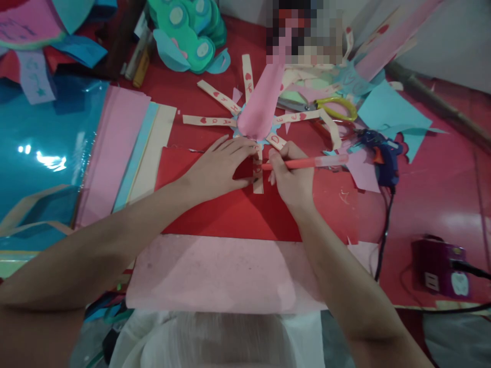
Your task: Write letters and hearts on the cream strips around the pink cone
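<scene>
A pink paper cone (261,97) stands on a blue paper piece, with cream paper strips (210,121) spread around it, marked with red hearts and letters. My left hand (215,166) lies with fingers stretched out at the strip nearest me (258,185), thumb and index apart on its left side. Pinched in my right hand (293,179) is a red pen (303,163), lying nearly level. Its tip is at the right edge of that strip, where red marks show. A red sheet (230,220) lies beneath both hands.
Yellow-handled scissors (337,106) and a blue glue gun (383,156) with a black cord lie to the right, among paper scraps. A purple power box (441,268) sits at far right. Coloured sheets (115,133) and green paper shapes (192,36) are on the left and back.
</scene>
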`<state>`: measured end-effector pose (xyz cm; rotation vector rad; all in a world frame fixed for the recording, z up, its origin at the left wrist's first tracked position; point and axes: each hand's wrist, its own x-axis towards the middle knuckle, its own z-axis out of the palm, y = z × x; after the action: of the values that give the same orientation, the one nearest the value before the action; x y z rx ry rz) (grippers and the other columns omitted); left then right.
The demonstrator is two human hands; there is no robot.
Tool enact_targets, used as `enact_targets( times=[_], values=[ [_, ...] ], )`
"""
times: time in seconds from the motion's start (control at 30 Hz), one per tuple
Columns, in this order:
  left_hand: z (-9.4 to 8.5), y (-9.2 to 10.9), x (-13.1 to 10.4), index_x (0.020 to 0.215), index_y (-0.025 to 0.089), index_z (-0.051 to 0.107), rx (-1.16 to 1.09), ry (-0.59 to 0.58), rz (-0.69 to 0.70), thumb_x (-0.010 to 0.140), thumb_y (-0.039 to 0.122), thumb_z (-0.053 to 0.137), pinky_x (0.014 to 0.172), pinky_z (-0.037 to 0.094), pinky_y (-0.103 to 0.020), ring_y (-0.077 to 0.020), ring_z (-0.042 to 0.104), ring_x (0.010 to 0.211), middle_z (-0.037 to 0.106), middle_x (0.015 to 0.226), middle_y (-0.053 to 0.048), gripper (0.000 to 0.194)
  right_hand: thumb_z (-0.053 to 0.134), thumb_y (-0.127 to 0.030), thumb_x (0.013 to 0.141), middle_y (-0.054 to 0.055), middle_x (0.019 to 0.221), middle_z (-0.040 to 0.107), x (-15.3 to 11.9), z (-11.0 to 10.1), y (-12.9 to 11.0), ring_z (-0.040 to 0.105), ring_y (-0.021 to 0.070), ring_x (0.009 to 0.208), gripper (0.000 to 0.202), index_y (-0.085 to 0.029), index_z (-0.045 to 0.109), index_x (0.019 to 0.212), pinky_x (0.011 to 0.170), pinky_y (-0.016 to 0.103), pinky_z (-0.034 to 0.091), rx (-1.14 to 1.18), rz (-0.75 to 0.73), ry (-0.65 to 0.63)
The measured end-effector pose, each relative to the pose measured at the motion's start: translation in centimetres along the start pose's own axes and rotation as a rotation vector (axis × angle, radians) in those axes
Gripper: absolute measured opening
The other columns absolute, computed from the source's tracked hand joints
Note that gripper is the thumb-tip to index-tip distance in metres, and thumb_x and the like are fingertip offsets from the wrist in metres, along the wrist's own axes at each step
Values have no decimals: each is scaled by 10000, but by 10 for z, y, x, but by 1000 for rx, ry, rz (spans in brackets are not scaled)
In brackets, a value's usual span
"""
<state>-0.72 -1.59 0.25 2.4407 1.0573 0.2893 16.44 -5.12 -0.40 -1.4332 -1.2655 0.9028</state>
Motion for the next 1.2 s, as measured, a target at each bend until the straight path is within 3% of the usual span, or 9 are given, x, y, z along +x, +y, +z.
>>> enact_targets(
  times=[0.27, 0.77, 1.03, 1.2],
  values=[
    [0, 0, 0, 1290, 184, 505, -11, 13, 11, 856, 274, 607, 1163, 277, -448, -254, 420, 1367, 494, 1444, -86, 454, 565, -225, 842, -79, 525, 341, 1, -1, 4, 371, 67, 509, 339, -219, 355, 576, 494, 220, 343, -39, -26, 9],
    [0, 0, 0, 1284, 188, 507, -9, 8, 7, 850, 264, 605, 1172, 266, -454, -249, 419, 1371, 493, 1445, -84, 451, 533, -163, 823, -83, 518, 340, 0, -2, -5, 378, 45, 497, 331, -213, 341, 558, 501, 192, 367, -63, -16, -5],
    [-1, 1, -1, 1266, 193, 517, -1, 1, 2, 857, 263, 600, 1170, 262, -434, -240, 422, 1366, 500, 1435, -76, 423, 530, -194, 845, -111, 446, 341, 2, -1, 5, 341, 40, 377, 331, -229, 329, 585, 411, 200, 321, 103, 39, 35],
    [-1, 2, -1, 1250, 187, 526, 3, 1, 8, 840, 244, 617, 1166, 271, -422, -238, 430, 1359, 507, 1428, -79, 423, 539, -184, 833, -96, 505, 349, 2, -2, 8, 369, 41, 452, 319, -219, 343, 583, 478, 202, 351, 66, 8, 37]
  ],
)
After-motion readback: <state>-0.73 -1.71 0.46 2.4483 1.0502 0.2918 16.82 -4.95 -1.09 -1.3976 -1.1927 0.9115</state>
